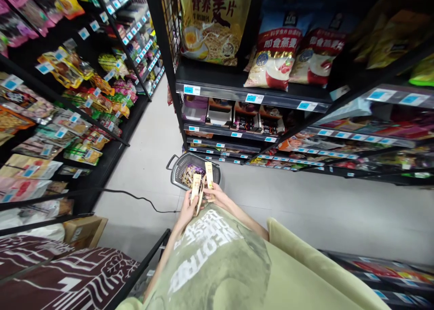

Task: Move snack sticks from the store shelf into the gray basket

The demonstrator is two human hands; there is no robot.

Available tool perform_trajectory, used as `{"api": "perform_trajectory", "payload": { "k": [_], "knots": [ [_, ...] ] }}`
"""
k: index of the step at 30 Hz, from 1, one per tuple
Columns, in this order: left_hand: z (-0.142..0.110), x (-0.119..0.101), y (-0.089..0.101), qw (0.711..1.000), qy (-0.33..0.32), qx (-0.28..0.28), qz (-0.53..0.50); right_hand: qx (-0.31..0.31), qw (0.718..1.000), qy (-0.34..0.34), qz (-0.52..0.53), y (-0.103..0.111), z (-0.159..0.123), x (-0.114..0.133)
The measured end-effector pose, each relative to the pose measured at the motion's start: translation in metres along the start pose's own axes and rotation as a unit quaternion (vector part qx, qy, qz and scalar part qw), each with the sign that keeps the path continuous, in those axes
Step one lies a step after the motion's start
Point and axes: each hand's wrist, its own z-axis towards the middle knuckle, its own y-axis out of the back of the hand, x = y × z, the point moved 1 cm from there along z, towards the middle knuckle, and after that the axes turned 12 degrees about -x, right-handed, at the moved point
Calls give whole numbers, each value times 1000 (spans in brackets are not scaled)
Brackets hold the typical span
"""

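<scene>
Three slim sticks were held low in front of the body, over the near side of the basket. The first, a pale yellow flat stick packet (195,186), stood nearly upright, clamped between the thumb and fingers of the left hand (186,209). The second, a cream-yellow long stick packet (209,174), was pinched in the right hand (216,193), its top reaching over the basket rim. The third, a narrow tilted stick (201,195), lay between these two; which hand bore it could not be told. The hands were close together, fingertips near the third stick.

Below and beyond them was a dark grey perforated plastic basket (173,176) with a loop handle at its left end. It contained a loose pile of small purple and cream wrapped packets (190,174).

Nearer the body: a light green shirt (237,260) with white lettering. A thin black cable (135,196) crossed the pale grey tiled floor (135,169) from the left.

Ahead, a black metal shelf unit (217,78) bore a large gold cereal bag (217,25), blue, red and white oat bags (280,52) and, lower, open display boxes (219,113). At left, black shelving (111,154) carried bagged snacks (83,151); a brown cardboard box (81,231) sat near its lower end.
</scene>
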Motion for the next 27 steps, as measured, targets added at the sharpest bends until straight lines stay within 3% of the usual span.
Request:
{"api": "perform_trajectory", "payload": {
  "k": [7, 13, 17, 20, 27],
  "knots": [
    [-5, -7, -3, 998, -20, 46, 26, -36, 997, 19, -71, -3, 9, -11],
    [-7, -11, -2, 998, -8, 35, 60, -41, 997, -36, 49, -1, 16, -11],
    [-9, -7, -3, 997, 25, 46, 59, -52, 998, 6, 30, 8, 19, -13],
    [-6, -4, -4, 997, 34, 28, 71, -45, 998, 35, 0, 16, 18, -14],
    [14, -1, -15, 997, 27, -35, 67, 0, 998, 21, -56, 32, 11, 2]
  ]
}}
